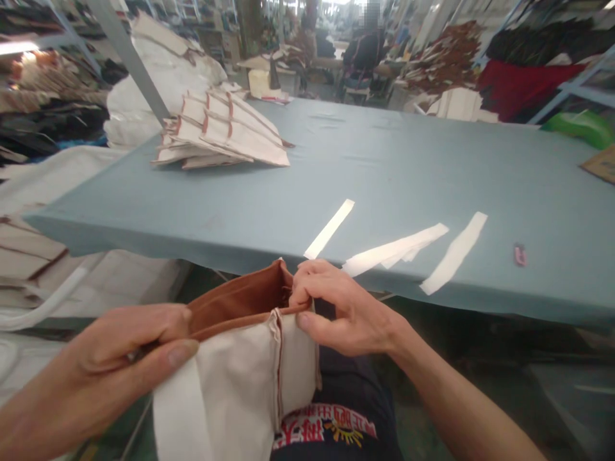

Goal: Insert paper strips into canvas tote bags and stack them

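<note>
The left hand (125,352) grips the cream pouch (235,378) by its left rim, the right hand (343,307) by its right rim — nearer than the blue table (408,166), whose far left bears 1 fabric stack (225,131).

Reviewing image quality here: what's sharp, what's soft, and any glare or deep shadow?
Head view: left hand, right hand and cream pouch fairly clear, slightly soft; head view: far person blurred, head pixelated; head view: glare from the light tube at upper left, white strips nearly washed out; head view: dark shadow under the table.
</note>
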The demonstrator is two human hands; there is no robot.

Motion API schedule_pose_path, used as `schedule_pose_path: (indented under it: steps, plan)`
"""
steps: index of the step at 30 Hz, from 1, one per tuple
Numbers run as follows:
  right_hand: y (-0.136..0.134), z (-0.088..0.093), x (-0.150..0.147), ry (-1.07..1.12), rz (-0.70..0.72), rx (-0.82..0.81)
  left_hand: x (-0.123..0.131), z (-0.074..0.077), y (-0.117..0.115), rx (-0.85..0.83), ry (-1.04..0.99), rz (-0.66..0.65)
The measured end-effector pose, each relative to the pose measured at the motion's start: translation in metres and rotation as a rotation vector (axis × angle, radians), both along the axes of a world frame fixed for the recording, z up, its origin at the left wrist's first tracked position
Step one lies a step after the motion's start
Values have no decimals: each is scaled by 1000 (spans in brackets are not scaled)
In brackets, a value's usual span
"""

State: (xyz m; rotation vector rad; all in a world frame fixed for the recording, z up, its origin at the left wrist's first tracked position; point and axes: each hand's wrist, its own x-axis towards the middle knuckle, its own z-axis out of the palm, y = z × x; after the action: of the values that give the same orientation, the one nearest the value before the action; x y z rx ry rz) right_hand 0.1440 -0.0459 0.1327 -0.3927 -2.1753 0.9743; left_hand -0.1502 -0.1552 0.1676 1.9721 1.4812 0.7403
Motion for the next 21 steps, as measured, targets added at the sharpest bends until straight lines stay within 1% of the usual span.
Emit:
schedule_pose_path:
  steps: [3, 4, 6, 9, 11, 14, 17, 21]
  plan:
    - [-6, 25, -8, 33, 62, 36, -2, 6, 5, -34, -40, 75]
    - [-8, 31, -11, 37, 85, 35, 1, 7, 7, -30, -46, 71]
    - [-9, 36, -18, 46, 126, 16, 7, 10, 13, -3, -52, -3]
    - [-9, 33, -25, 43, 136, -30, 20, 12, 24, 40, -86, -151]
    - [-8, 28, -25, 6, 116, -88, 29, 13, 31, 37, -107, -201]
    - [-9, 21, -20, -66, 71, -177, 40, 12, 37, 36, -114, -223]
    - [-10, 15, -17, -81, 48, -186, 46, 9, 40, 40, -104, -238]
    - [-8, 4, -15, -117, 5, -211, 46, 4, 42, -5, -81, -241]
